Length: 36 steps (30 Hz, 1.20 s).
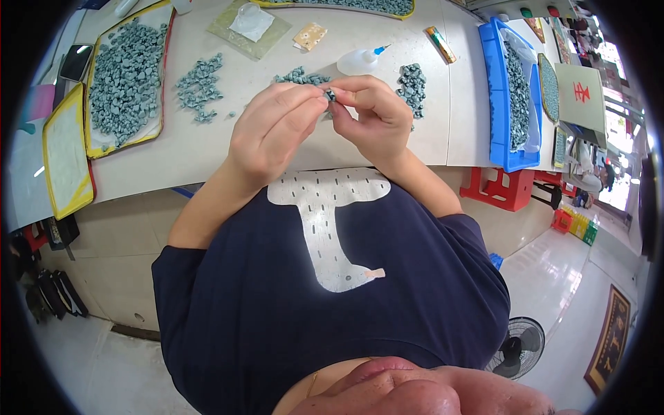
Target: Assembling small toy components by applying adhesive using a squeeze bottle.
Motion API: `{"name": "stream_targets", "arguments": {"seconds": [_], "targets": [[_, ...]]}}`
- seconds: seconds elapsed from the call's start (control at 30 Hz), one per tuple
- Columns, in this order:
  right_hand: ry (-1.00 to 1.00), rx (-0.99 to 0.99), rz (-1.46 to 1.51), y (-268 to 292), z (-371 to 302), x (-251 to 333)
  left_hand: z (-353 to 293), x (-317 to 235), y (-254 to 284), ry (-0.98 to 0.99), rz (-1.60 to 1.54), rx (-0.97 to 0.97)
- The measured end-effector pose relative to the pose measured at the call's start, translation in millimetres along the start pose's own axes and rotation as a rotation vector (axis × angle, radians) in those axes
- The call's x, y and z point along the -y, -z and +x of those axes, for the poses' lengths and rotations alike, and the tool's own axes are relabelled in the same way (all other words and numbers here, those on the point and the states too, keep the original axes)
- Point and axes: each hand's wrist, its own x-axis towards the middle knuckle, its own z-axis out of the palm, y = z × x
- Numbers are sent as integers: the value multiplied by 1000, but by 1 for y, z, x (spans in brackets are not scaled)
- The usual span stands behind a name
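Note:
My left hand (271,128) and my right hand (373,116) meet above the table, fingertips pinched together on a small grey-green stone piece (330,95). The fingers hide part of it, so its full shape cannot be made out. Just beyond my hands lies a heap of similar stones (301,76), partly covered by my left hand. A looser pile (199,86) spreads to the left, and another pile (411,88) sits right of my right hand. Behind that hand a white squeeze bottle (358,62) with a blue needle tip lies on its side.
At the left, a yellow-edged tray (164,104) holds many stones, beside a second yellow-edged tray (68,155) and a phone (76,62). A blue bin (495,104) of stones stands right. Farther back are a plastic bag (249,28), a patterned packet (309,36) and a small tube (440,45).

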Motion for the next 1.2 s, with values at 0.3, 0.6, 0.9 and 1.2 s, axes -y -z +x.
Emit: {"name": "stream_targets", "arguments": {"seconds": [0.3,0.6,0.9,1.2], "targets": [[-146,43,47,1,-7,-8,-7,4,-6,128,-20,40],[-288,-7,55,13,-5,-2,-6,4,-2,309,-70,124],[-304,-537,308,32,-4,-11,-16,10,50,582,275,384],[-279,-54,-434,27,10,-28,-28,15,67,599,405,537]]}}
